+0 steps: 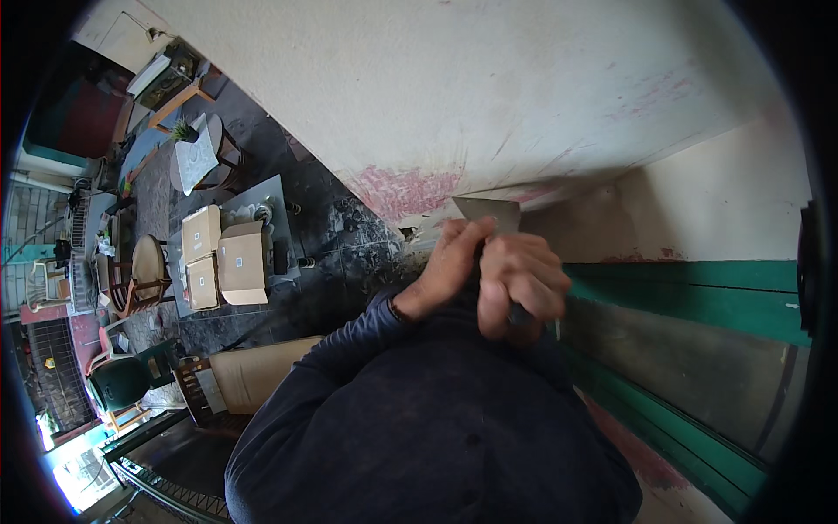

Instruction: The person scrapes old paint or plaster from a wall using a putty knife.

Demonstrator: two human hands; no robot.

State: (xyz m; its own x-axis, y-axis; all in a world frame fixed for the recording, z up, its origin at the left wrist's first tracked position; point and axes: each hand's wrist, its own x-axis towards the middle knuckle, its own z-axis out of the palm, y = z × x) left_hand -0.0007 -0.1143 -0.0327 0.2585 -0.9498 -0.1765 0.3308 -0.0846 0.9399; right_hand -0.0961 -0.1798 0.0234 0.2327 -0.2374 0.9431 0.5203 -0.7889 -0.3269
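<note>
A wide metal scraper blade (492,211), like that of a putty knife, lies against the lower part of a white painted wall (419,92). My right hand (522,278) is closed around its handle, which the fingers mostly hide. At the base of the blade, my left hand (455,262) has its fingertips on the tool; its palm side is out of sight. Pinkish-red patches (409,190) show through the white paint beside the blade. Close by, the wall's lower corner has a small dark chipped hole (409,232).
A green wooden frame (681,281) with a glass pane (655,347) stands close on my right. To the left, open cardboard boxes (242,262) rest on a low table. Beyond are a chair (149,268) and a small table with a potted plant (186,133).
</note>
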